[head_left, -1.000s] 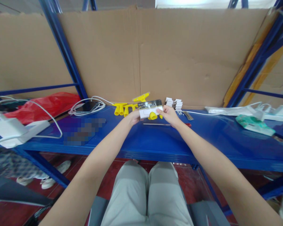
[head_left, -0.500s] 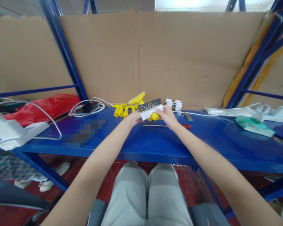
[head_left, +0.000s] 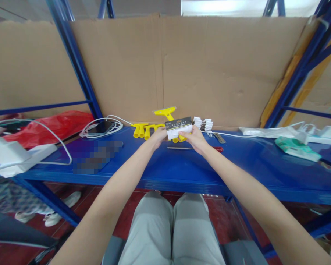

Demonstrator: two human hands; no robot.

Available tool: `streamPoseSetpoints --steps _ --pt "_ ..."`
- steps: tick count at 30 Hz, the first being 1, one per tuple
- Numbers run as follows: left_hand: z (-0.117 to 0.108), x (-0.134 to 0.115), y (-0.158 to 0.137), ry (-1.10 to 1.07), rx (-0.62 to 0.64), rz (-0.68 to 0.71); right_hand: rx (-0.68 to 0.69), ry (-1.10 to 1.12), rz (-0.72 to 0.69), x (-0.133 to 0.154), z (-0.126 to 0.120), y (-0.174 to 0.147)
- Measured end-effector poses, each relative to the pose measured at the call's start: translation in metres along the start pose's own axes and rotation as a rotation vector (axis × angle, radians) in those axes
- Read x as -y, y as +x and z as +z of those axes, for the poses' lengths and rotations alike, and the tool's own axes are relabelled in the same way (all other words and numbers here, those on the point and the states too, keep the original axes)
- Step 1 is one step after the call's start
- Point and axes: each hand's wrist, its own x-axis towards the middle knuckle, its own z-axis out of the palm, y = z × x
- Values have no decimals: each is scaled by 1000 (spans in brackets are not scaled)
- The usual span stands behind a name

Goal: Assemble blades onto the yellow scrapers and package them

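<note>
My left hand (head_left: 159,137) is closed on the left edge of a black-and-white printed packaging card (head_left: 172,134). At the card's right side, my right hand (head_left: 196,140) grips the handle of a yellow scraper together with the card. The yellow scraper head (head_left: 165,112) sticks up above the card, while much of its handle is hidden. Just left of my hands, several yellow scraper handles (head_left: 139,130) lie on the blue table. A screwdriver (head_left: 179,148) with a red handle lies below my hands, partly covered by the right one.
Stacked white pieces (head_left: 206,124), small loose bits (head_left: 210,135) and flat metal strips (head_left: 220,138) lie right of my hands. A coiled white cable (head_left: 85,130), red bag (head_left: 63,123) and power strip (head_left: 30,158) are left. A green packet (head_left: 296,148) lies right. Cardboard (head_left: 209,70) stands behind.
The scraper head has turned from slanted to nearly level and moved slightly right. The card is also more level, and my right hand has closed further over the handle end.
</note>
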Motion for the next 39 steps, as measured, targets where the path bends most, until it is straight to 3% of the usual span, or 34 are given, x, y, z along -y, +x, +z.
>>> streamPoseSetpoints --steps 3,7,9,14,21,26,33,39 --pt "-5 -6 -1 -129 6 -103 -49 129 30 4 -2 0" --pt "-4 -9 -9 -187 189 -184 -110 163 46 5 -6 1" --pt "1 -8 -12 -163 238 -193 -159 155 55 5 -6 1" --pt "10 -2 -12 -238 171 -200 -200 131 -6 4 -1 -1" --pt "19 11 -13 -203 304 -176 -280 52 -48 0 4 -1" --pt "29 14 -12 -338 205 -146 -274 89 7 -3 6 -1" --pt "30 12 -8 -513 46 -84 -180 40 -84 -4 9 -2" --pt "33 13 -10 -587 -36 -76 -173 -19 -30 -8 11 -3"
